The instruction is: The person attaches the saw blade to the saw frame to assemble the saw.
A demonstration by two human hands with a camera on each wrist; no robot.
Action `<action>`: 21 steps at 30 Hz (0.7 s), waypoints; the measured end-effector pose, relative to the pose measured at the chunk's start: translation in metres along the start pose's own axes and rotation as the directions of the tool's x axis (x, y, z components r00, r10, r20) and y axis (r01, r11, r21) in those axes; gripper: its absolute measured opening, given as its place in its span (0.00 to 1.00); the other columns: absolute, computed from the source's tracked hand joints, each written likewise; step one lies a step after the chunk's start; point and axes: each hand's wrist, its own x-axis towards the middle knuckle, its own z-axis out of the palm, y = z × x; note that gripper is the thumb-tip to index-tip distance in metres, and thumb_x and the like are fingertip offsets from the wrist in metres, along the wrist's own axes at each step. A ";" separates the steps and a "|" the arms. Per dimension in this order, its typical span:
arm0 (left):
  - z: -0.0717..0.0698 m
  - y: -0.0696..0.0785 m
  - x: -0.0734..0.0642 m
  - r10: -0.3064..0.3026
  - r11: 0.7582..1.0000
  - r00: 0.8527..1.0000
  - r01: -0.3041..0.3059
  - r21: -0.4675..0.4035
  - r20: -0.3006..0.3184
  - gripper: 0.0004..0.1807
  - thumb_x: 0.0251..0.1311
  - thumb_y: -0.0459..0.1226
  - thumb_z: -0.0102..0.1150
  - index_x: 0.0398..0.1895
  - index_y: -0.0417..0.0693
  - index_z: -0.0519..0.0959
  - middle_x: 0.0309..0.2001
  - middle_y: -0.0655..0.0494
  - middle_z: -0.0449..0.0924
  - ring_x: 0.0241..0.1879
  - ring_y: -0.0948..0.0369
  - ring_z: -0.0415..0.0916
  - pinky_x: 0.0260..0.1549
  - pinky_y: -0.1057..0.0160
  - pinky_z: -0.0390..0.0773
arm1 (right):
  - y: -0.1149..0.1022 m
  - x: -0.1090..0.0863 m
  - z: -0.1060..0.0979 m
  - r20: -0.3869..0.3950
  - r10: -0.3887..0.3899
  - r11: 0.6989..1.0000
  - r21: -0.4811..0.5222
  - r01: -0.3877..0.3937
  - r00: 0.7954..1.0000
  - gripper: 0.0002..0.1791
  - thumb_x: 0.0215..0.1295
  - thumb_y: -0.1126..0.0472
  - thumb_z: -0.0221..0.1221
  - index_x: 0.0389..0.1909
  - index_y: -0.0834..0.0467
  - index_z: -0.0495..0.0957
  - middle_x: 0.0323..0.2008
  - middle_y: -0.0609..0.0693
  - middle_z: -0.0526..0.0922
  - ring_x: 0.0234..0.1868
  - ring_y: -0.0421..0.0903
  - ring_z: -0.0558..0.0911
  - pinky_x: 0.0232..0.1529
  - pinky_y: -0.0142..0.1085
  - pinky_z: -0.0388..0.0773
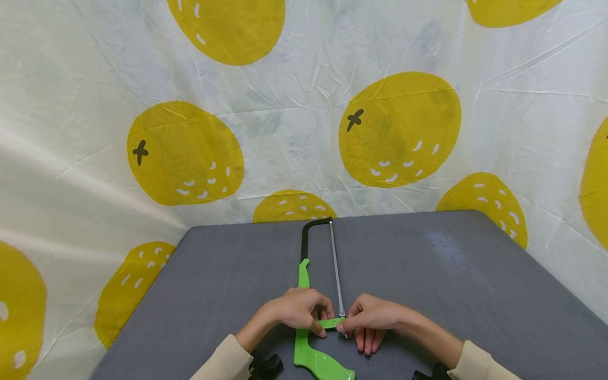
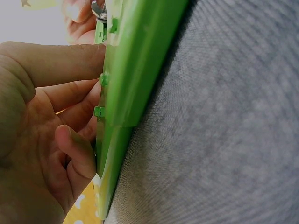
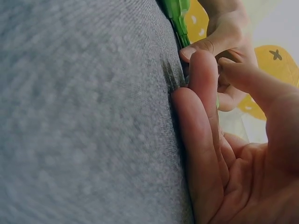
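A hacksaw with a green handle and a black front frame lies flat on the grey table. Its blade runs along the right side, from the black far end to the green crossbar near me. My left hand lies over the green frame and holds the crossbar between thumb and fingers. At the blade's near end, my right hand pinches the metal wing nut, its lower fingers resting on the tabletop. In the right wrist view the right fingertips mostly hide that fitting.
The grey cloth-covered table reaches back to a white curtain printed with yellow fruit, which also hangs along both sides. A pale patch marks the table at the back right. Dark wrist cameras sit under the sleeves.
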 end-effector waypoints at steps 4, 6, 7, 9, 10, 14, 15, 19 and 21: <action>0.000 0.001 0.000 -0.007 1.000 1.000 0.007 -0.011 0.003 0.11 0.54 0.41 0.78 0.38 0.63 0.86 0.27 0.74 0.82 0.27 0.76 0.77 0.29 0.72 0.75 | 0.001 0.000 -0.002 0.019 -0.005 1.000 0.001 0.005 1.000 0.18 0.68 0.50 0.65 0.31 0.63 0.86 0.15 0.46 0.84 0.14 0.35 0.82 0.15 0.28 0.77; 0.000 0.001 0.000 -0.011 1.000 1.000 0.011 -0.017 0.004 0.11 0.54 0.41 0.78 0.38 0.63 0.86 0.27 0.74 0.82 0.27 0.75 0.77 0.29 0.71 0.74 | 0.001 0.001 -0.003 0.028 -0.008 1.000 0.003 0.008 1.000 0.17 0.68 0.51 0.65 0.31 0.63 0.86 0.15 0.45 0.84 0.14 0.35 0.82 0.15 0.28 0.77; 0.000 0.001 0.000 -0.013 1.000 1.000 0.013 -0.019 0.002 0.11 0.54 0.41 0.78 0.38 0.63 0.86 0.27 0.74 0.82 0.26 0.75 0.77 0.29 0.71 0.74 | 0.001 0.001 -0.003 0.032 -0.011 1.000 0.006 0.011 0.999 0.17 0.68 0.51 0.65 0.31 0.63 0.86 0.15 0.46 0.84 0.15 0.35 0.83 0.15 0.28 0.77; 0.000 0.001 0.000 -0.012 1.000 1.000 0.012 -0.018 0.001 0.11 0.53 0.41 0.78 0.38 0.63 0.86 0.27 0.74 0.81 0.26 0.75 0.77 0.28 0.71 0.74 | 0.001 0.001 -0.003 0.038 -0.017 1.000 0.006 0.017 0.999 0.17 0.68 0.52 0.65 0.31 0.63 0.86 0.16 0.46 0.84 0.15 0.35 0.83 0.15 0.28 0.78; 0.000 0.000 0.000 -0.010 1.000 1.000 0.010 -0.016 0.001 0.11 0.53 0.41 0.78 0.38 0.63 0.86 0.27 0.74 0.81 0.26 0.75 0.77 0.28 0.72 0.74 | 0.001 0.001 -0.004 0.041 -0.020 1.000 0.006 0.020 0.999 0.17 0.68 0.52 0.65 0.31 0.64 0.86 0.16 0.46 0.85 0.15 0.35 0.83 0.15 0.29 0.78; 0.000 0.000 0.000 -0.008 1.000 1.000 0.008 -0.016 0.003 0.11 0.54 0.41 0.77 0.39 0.63 0.86 0.28 0.74 0.81 0.27 0.75 0.77 0.28 0.72 0.75 | 0.001 0.001 -0.005 0.056 -0.030 1.000 0.009 0.029 0.998 0.17 0.68 0.52 0.64 0.32 0.65 0.86 0.17 0.46 0.85 0.15 0.35 0.83 0.16 0.29 0.78; 0.000 0.000 0.000 -0.010 1.000 1.000 0.010 -0.020 0.003 0.11 0.54 0.41 0.78 0.39 0.63 0.86 0.28 0.74 0.81 0.27 0.75 0.77 0.29 0.71 0.75 | 0.001 0.002 -0.005 0.060 -0.032 0.999 0.011 0.032 0.998 0.17 0.69 0.53 0.64 0.33 0.65 0.86 0.17 0.46 0.85 0.16 0.35 0.83 0.16 0.29 0.78; 0.000 -0.001 0.001 -0.008 1.000 1.000 0.008 -0.010 -0.001 0.11 0.54 0.41 0.77 0.39 0.63 0.86 0.27 0.75 0.81 0.27 0.76 0.77 0.29 0.72 0.75 | 0.002 0.002 -0.006 0.078 -0.041 0.999 0.014 0.040 0.996 0.17 0.69 0.53 0.63 0.34 0.66 0.87 0.18 0.45 0.85 0.16 0.35 0.84 0.17 0.29 0.79; 0.000 -0.001 0.001 -0.006 1.000 1.000 0.006 -0.006 -0.003 0.11 0.54 0.41 0.77 0.39 0.64 0.86 0.27 0.75 0.81 0.27 0.76 0.77 0.29 0.72 0.75 | 0.001 0.002 -0.007 0.088 -0.043 0.999 0.016 0.042 0.995 0.17 0.69 0.54 0.63 0.35 0.66 0.87 0.18 0.45 0.85 0.16 0.35 0.84 0.17 0.28 0.79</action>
